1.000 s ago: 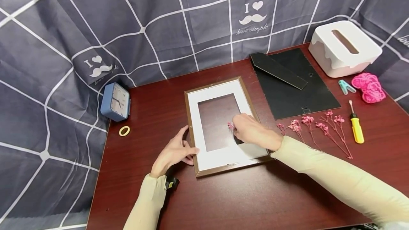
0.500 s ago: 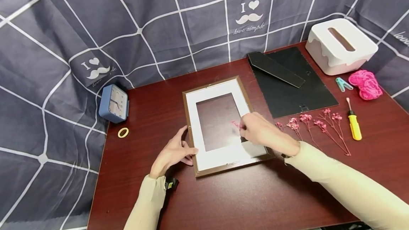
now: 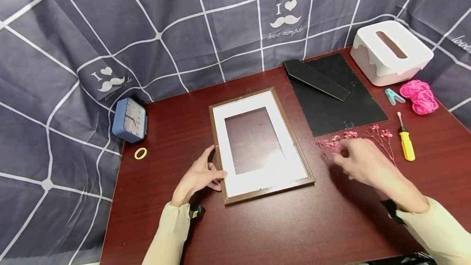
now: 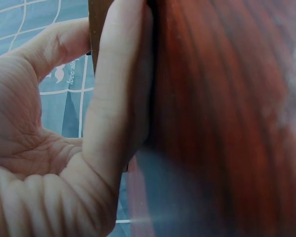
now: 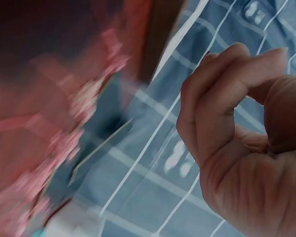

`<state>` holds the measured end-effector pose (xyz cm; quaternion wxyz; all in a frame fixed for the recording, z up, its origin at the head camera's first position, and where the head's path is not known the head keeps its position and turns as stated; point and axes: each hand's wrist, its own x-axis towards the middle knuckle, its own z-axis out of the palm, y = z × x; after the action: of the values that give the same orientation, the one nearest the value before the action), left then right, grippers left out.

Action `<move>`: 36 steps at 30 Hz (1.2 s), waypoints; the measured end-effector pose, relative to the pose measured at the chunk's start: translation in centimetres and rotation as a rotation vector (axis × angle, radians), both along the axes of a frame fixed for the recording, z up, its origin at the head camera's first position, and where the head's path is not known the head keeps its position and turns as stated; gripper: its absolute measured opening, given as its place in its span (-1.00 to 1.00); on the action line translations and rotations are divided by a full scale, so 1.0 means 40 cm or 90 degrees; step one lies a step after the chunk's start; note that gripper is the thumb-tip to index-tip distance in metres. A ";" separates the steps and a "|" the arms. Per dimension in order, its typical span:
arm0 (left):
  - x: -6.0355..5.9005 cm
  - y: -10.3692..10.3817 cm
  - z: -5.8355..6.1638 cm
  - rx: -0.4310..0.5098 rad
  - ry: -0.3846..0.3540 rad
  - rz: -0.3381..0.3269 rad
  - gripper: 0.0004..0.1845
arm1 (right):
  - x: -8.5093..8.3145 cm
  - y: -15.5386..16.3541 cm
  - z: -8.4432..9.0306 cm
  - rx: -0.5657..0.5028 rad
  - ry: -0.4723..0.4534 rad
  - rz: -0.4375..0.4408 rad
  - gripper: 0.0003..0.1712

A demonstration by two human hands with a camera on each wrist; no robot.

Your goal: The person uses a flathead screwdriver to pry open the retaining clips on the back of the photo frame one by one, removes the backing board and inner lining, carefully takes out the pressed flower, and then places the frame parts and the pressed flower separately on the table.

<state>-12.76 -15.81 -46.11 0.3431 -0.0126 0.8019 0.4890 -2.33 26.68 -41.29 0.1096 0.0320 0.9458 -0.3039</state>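
Note:
A brown picture frame [image 3: 263,194] lies on the table with a white mat [image 3: 254,181] around its bare opening. My left hand [image 3: 200,177] grips its left edge, thumb on top and fingers at the side. In the left wrist view the left hand [image 4: 111,94] holds the frame's brown edge [image 4: 99,29]. Right of the frame, my right hand [image 3: 362,160] is over the row of dried pink flower sprigs [image 3: 384,134], fingers curled, with a blurred pink sprig [image 3: 333,146] at the fingertips. The right wrist view shows the right hand's [image 5: 227,113] curled fingers; its sprig is mostly hidden there.
A black backing board [image 3: 335,111] with its stand leg lies at the back right. Near it are a white tissue box [image 3: 393,50], pink yarn [image 3: 419,97], a teal clip [image 3: 395,96] and a yellow screwdriver [image 3: 407,144]. A blue clock [image 3: 128,120] and a yellow ring [image 3: 140,153] sit left.
My right hand has moved right, off the frame's opening, carrying the small pink sprig to above the other sprigs. My left hand stays on the frame's edge.

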 end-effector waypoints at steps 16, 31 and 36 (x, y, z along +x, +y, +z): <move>0.001 -0.014 0.000 -0.005 -0.008 -0.004 0.20 | 0.084 0.192 -0.091 0.067 -0.040 -0.041 -0.80; 0.002 -0.004 0.005 -0.002 0.002 0.000 0.18 | 0.067 0.147 -0.049 0.046 -0.040 -0.056 -0.67; 0.028 0.012 0.011 -0.086 0.139 -0.005 0.07 | 0.011 0.030 -0.030 0.002 -0.023 0.029 -0.73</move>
<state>-11.66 -15.31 -45.67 0.2540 0.0210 0.8655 0.4312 -1.88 27.87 -42.48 0.1333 0.0158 0.9448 -0.2989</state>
